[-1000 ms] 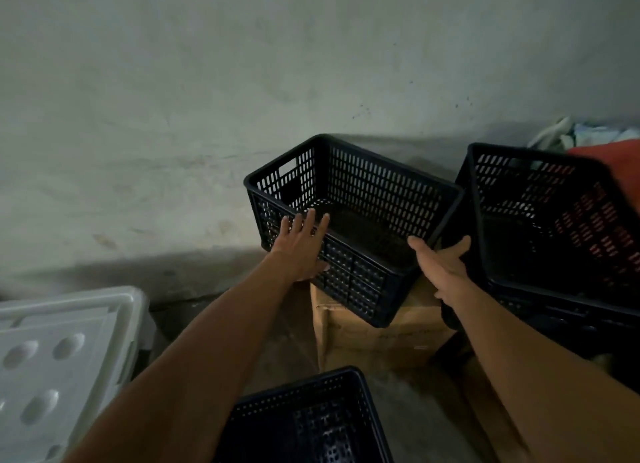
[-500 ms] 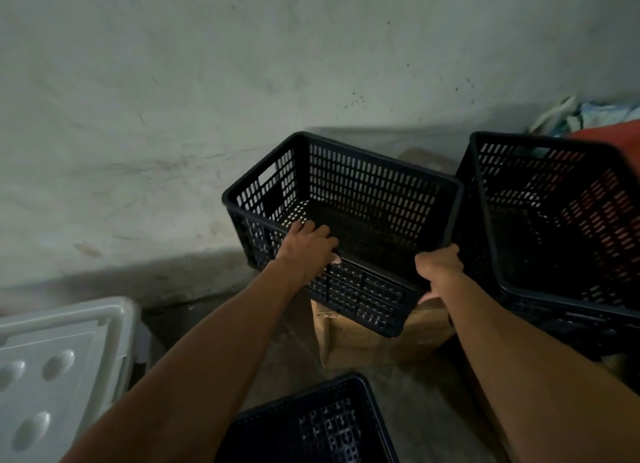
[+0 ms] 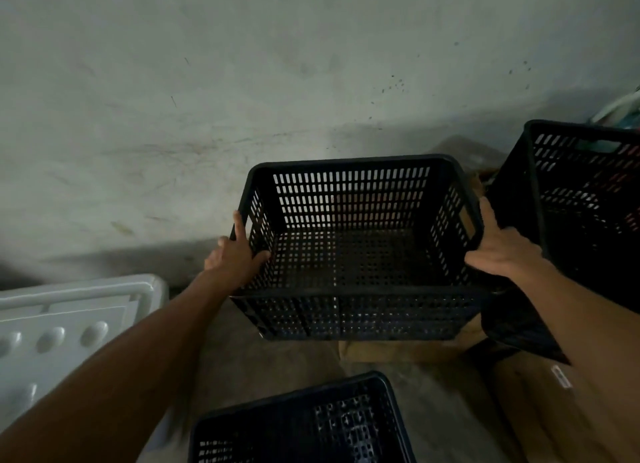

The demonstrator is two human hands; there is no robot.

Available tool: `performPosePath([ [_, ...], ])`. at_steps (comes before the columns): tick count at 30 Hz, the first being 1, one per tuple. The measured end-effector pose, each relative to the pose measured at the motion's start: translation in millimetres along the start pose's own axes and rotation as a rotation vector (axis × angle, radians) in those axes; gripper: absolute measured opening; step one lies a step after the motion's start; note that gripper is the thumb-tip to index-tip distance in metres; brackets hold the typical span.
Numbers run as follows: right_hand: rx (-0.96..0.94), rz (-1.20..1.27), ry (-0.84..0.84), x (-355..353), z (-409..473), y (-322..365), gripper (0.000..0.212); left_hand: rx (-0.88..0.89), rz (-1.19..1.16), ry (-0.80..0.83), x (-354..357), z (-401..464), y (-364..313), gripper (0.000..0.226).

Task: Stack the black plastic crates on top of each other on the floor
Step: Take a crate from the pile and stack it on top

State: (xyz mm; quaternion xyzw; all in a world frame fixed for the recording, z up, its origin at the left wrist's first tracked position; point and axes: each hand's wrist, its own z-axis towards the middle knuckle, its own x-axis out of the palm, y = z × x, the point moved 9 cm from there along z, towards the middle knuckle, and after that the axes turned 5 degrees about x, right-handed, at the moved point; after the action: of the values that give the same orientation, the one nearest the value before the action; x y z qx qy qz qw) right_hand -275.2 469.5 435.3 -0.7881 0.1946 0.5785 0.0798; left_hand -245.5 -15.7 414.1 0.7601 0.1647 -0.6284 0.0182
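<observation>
Crate rim at the very bottom of the view belongs to a black floor crate (image 3: 301, 424) sitting open side up, close in front of the person; it looks like the base meant to receive the next one. To its left is a white lidded bin (image 3: 65, 327), to its right brown cardboard (image 3: 554, 403). Further out, both arms reach to the held crate (image 3: 356, 251), empty and level, its near wall facing the person. The left hand (image 3: 235, 258) grips the left end wall, thumb hooked inside over the rim, one finger laid straight up along the outside. The right hand (image 3: 502, 248) clasps the right end wall the same way, with its fingers wrapped over the rim. Gripping opposite ends keeps the load balanced and the open top upward, presumably so it can be lowered squarely onto the floor crate. A cardboard box (image 3: 398, 350) shows just under it; whether the crate touches it I cannot tell. A third black crate (image 3: 588, 199) stands tilted at the right, beside the right hand, before the grey wall (image 3: 242, 81)
</observation>
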Motion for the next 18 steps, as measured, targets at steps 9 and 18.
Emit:
performPosePath([
  [9, -0.024, 0.097, -0.118, 6.3, 39.8, 1.4, 0.061, 0.011, 0.067, -0.179, -21.6, 16.2, -6.7, 0.071],
  [18, -0.019, 0.138, -0.177, 7.1, 40.0, -0.3, 0.067, -0.053, 0.002, -0.170, -19.3, 25.7, -6.0, 0.071],
])
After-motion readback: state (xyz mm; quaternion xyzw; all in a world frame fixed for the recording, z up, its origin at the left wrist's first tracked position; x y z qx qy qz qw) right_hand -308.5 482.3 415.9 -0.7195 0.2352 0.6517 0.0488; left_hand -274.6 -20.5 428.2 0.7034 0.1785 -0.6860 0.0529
